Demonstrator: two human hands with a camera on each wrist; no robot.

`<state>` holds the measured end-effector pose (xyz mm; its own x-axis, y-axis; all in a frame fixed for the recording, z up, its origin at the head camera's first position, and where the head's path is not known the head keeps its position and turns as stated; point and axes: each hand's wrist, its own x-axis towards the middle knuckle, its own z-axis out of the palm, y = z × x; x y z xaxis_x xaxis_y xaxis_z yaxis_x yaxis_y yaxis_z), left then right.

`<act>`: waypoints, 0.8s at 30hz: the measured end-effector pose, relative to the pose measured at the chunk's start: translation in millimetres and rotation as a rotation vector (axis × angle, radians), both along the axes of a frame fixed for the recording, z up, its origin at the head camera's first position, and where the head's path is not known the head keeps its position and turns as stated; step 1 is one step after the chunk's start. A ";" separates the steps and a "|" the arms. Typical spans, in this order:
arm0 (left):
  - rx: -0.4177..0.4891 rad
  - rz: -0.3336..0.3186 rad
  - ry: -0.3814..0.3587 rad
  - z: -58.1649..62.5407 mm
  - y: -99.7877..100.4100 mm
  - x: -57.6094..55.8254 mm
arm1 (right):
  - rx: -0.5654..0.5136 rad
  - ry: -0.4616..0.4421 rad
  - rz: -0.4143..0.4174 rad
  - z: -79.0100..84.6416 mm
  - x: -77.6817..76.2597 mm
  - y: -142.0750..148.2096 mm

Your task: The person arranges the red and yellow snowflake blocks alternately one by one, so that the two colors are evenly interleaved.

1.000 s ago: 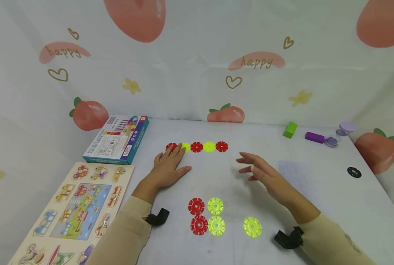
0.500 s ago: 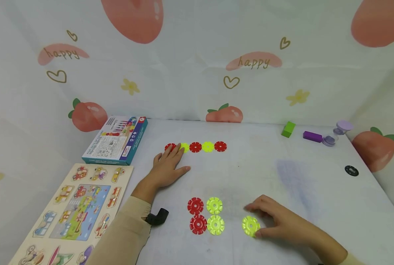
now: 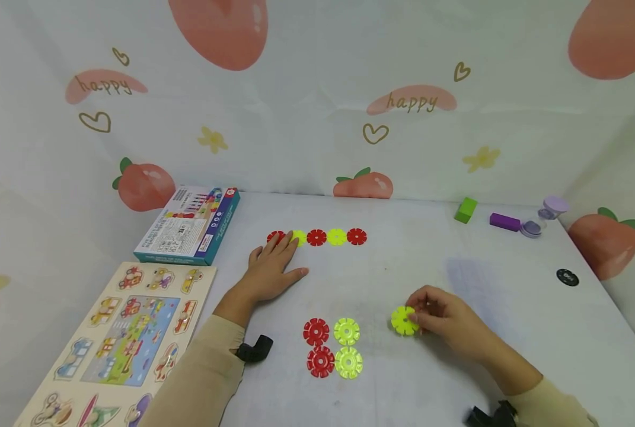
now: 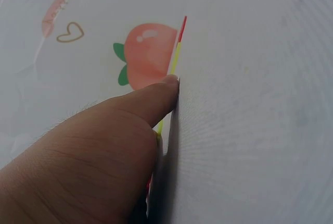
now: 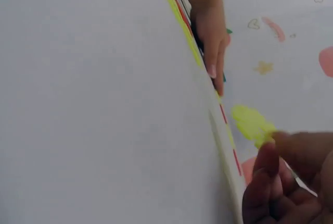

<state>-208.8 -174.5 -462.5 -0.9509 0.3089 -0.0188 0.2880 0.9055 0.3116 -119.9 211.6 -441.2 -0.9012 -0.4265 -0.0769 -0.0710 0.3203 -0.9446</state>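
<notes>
My right hand [image 3: 453, 323] pinches a yellow-green notched plastic disc [image 3: 402, 321] between thumb and fingers. In the right wrist view the disc [image 5: 252, 124] is held off the table. At the back, red and yellow-green discs alternate in a straight row [image 3: 316, 237]. My left hand [image 3: 268, 274] lies with its fingers extended over the row's left end, partly covering a red disc [image 3: 276, 236] and a yellow-green disc [image 3: 298, 237]. Nearer the front, two red discs [image 3: 320, 362] stand beside two yellow-green discs [image 3: 348, 362] in a square.
At the left are a flat boxed toy [image 3: 188, 225] and a wooden vehicle puzzle board [image 3: 130, 338]. A green block [image 3: 465, 210], a purple block [image 3: 505, 222] and a small hourglass [image 3: 543, 217] stand at the back right. A black disc [image 3: 567, 277] lies near the right edge.
My right hand came down to the loose yellow-green disc at the front right, took hold of it and lifted it away from its spot, farther back. My left hand has stayed put.
</notes>
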 end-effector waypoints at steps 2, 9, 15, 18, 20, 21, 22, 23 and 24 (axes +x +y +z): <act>0.000 -0.002 0.000 0.2 0.2 -0.2 | -0.039 0.006 -0.081 -2.1 -16.9 -2.0; -0.003 0.002 -0.007 -0.7 0.2 -0.8 | -0.026 -0.036 -0.335 -8.9 -80.5 -20.2; -0.007 0.004 -0.015 -1.3 -0.7 -1.3 | -0.087 -0.039 -0.446 -11.9 -113.8 -36.1; -0.011 0.004 -0.014 -0.7 -0.5 -1.4 | 0.025 0.049 -0.436 -13.0 -115.7 -38.5; -0.014 0.003 -0.012 -1.0 -0.7 -1.9 | 0.174 0.152 -0.397 -14.4 -112.6 -38.3; -0.015 0.003 -0.009 -1.3 -0.8 -2.2 | 0.266 0.217 -0.366 -15.3 -110.4 -38.1; -0.015 0.003 -0.007 -1.4 -0.7 -2.2 | 0.365 0.290 -0.329 -16.9 -108.5 -37.8; -0.015 0.002 -0.003 -2.3 -1.0 -2.4 | 0.453 0.349 -0.289 -18.4 -106.3 -37.9; -0.015 0.002 -0.001 -2.9 -1.1 -2.4 | 0.530 0.391 -0.249 -19.3 -104.3 -38.4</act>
<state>-211.2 -175.7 -465.4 -0.9513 0.3072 -0.0240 0.2864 0.9104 0.2986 -224.2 173.3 -460.5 -0.9710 -0.1990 0.1324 -0.2388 0.7815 -0.5764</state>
